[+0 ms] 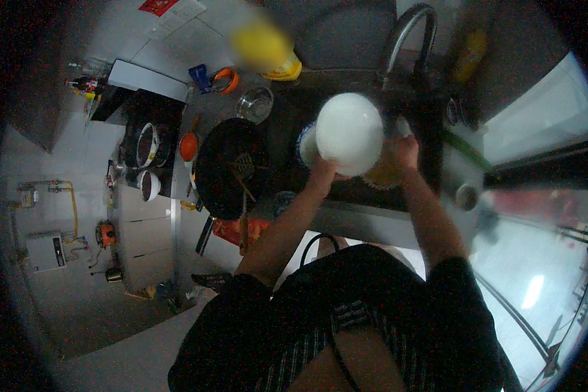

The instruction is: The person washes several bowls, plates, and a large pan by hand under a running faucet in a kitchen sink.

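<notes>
My left hand grips the lower edge of a white bowl, whose smooth rounded outside faces up towards me over the dark sink. To the right of the bowl, my right hand is bent at the fingers. A small pale patch shows at its fingertips; dimness and blur hide what it is. Partly behind the white bowl lies a bowl with a blue-patterned rim. A yellowish thing with a jagged edge sits low in the sink between my forearms. The curved metal faucet arches above the sink.
Left of the sink is a large black wok with a slotted turner. A clear bowl, an orange ring-shaped item and a yellow container stand behind. Farther left, a patterned pot is on the stove.
</notes>
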Available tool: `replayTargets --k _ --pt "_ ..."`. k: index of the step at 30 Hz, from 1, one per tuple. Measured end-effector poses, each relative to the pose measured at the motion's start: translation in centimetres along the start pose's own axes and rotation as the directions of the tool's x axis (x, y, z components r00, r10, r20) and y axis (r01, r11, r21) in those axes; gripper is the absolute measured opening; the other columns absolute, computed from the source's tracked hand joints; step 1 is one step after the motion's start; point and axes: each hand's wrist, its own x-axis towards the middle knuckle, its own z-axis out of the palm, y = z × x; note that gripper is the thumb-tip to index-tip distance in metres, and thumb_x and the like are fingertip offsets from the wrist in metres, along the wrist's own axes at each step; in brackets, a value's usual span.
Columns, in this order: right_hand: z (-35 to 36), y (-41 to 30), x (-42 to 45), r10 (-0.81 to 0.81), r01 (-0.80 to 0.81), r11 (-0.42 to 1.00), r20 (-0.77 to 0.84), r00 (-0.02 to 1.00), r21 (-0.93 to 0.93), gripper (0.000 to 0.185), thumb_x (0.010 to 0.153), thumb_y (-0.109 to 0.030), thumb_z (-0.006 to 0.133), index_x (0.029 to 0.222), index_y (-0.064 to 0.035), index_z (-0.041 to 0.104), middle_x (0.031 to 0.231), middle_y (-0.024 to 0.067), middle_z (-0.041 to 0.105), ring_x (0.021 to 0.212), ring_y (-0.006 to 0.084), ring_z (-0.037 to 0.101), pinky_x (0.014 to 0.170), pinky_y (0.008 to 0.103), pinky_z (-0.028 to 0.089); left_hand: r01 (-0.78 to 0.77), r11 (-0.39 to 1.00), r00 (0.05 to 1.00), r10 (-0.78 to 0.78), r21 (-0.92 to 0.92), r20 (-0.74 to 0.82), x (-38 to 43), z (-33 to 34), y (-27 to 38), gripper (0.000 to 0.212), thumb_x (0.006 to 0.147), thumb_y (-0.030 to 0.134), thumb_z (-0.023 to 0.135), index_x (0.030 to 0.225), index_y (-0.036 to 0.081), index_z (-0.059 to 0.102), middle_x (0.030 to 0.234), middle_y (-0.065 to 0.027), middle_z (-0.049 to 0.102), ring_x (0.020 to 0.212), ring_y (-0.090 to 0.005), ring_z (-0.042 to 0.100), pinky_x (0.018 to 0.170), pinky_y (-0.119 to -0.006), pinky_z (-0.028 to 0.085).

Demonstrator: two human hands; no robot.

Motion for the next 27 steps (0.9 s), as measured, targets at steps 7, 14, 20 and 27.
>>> replayTargets --k 7,14,20,27 --pt "4.8 1.8 -8.5 -0.013 0.025 0.998 0.231 0.973 -0.051 0.047 0.081 -0.020 0.048 0.125 -0.0094 0.034 0.124 0.0075 0.038 0.109 0.0249 0.041 0.092 0.0379 0.031 -0.022 0.999 0.993 0.025 0.029 -0.112 1.2 -0.8 -1.6 0.046 0.079 0.013 0.042 0.121 0.001 0.028 0.110 -0.0168 0.043 0.089 -0.0302 0.052 0.060 -0.038 0.055" --pt "0.4 3.3 -9.2 -0.104 0.601 0.139 0.592 0.799 -0.787 0.042 0.076 -0.017 0.047 0.117 -0.0067 0.043 0.125 0.0075 0.037 0.109 0.0208 0.041 0.090 0.0340 0.033 -0.202 0.846 0.960 0.270 0.494 -0.069 1.8 -2.8 -4.3 0.043 0.078 0.011 0.038 0.119 -0.001 0.031 0.112 -0.0194 0.042 0.091 -0.0324 0.051 0.059 -0.036 0.054" --pt "0.3 1.3 -7.4 0.052 -0.123 0.734 -0.125 0.991 -0.668 0.030 0.078 -0.013 0.047 0.106 -0.0055 0.050 0.104 0.0064 0.052 0.091 0.0200 0.050 0.076 0.0319 0.042 -0.271 0.940 0.945 0.300 0.207 -0.129 1.0 -1.7 -3.7 0.045 0.078 0.010 0.039 0.120 -0.003 0.031 0.111 -0.0237 0.043 0.094 -0.0352 0.050 0.075 -0.041 0.045" --pt "-1.3 6.6 -9.0 -0.018 0.473 0.430 0.516 0.856 -0.769 0.041 0.070 -0.008 0.056 0.110 -0.0051 0.047 0.108 0.0143 0.051 0.093 0.0266 0.053 0.077 0.0330 0.043 -0.346 0.874 0.890 0.421 0.341 -0.176 0.3 -0.5 -4.9 0.039 0.082 0.013 0.041 0.116 -0.005 0.036 0.108 -0.0241 0.047 0.098 -0.0348 0.048 0.083 -0.039 0.038"
